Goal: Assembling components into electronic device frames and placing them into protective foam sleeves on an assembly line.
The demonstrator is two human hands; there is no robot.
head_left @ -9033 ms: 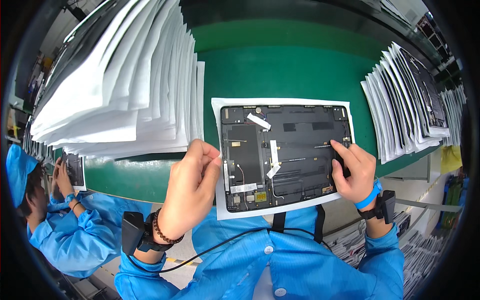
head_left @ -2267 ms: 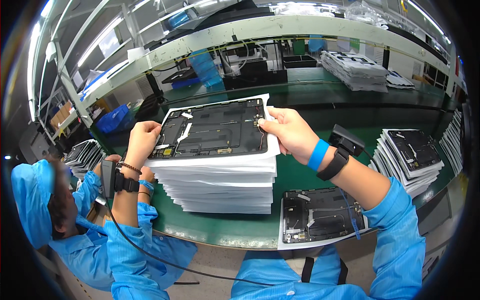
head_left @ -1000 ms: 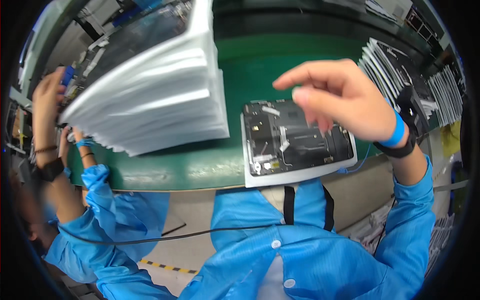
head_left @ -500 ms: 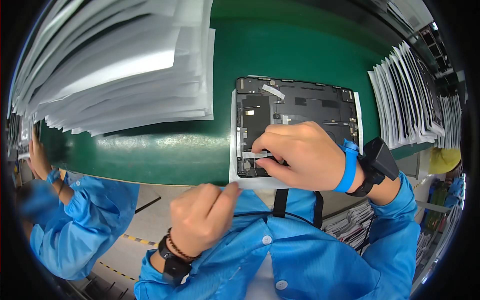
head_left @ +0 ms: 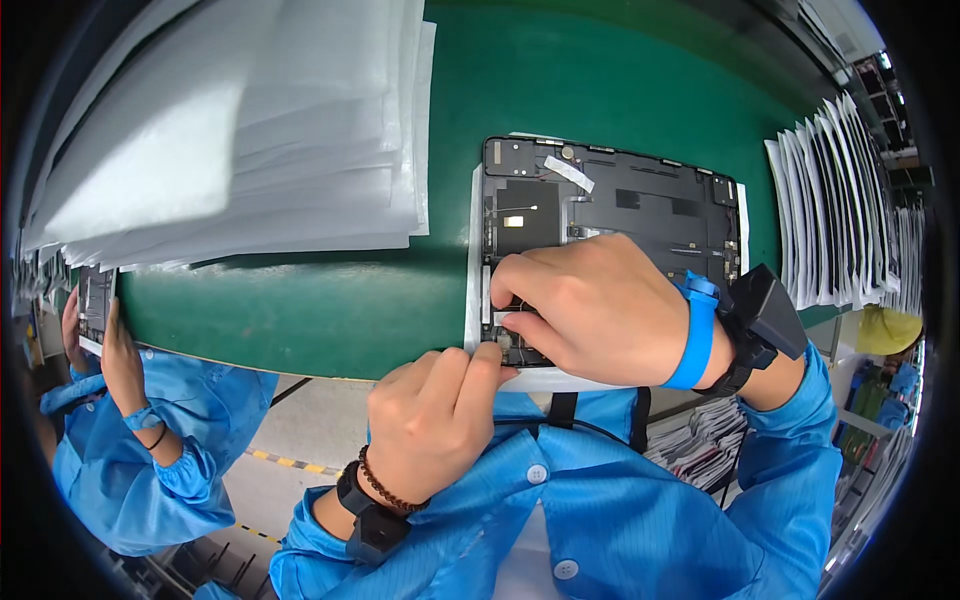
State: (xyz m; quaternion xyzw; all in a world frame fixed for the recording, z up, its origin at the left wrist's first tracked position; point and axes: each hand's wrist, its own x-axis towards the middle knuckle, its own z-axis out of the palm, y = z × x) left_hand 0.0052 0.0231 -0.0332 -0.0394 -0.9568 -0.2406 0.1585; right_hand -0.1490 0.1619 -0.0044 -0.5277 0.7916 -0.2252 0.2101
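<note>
A black tablet-like housing [head_left: 650, 205] lies on a white sheet [head_left: 474, 250], its inside with small parts and cables facing up. A strip of white tape [head_left: 569, 174] sticks near its upper left. My right hand [head_left: 595, 310] rests over the lower left part, thumb and index finger bent toward each other in a pinch beside a small white strip [head_left: 501, 319]; what they grip is hidden. At the near left corner of the housing is my left hand [head_left: 438, 418], fingers curled and pressed together at the edge, their hold not visible.
A tall pile of white sleeves [head_left: 330, 180] stands at the left of the green table [head_left: 290, 310]. More white sleeves [head_left: 830, 210] stand upright at the right. At the far left another person's hand [head_left: 122, 350] holds a dark device [head_left: 97, 300].
My left hand has moved up and right to the housing's near corner. My right hand keeps its pinch at the lower left. The other person's hands now hold a device in view.
</note>
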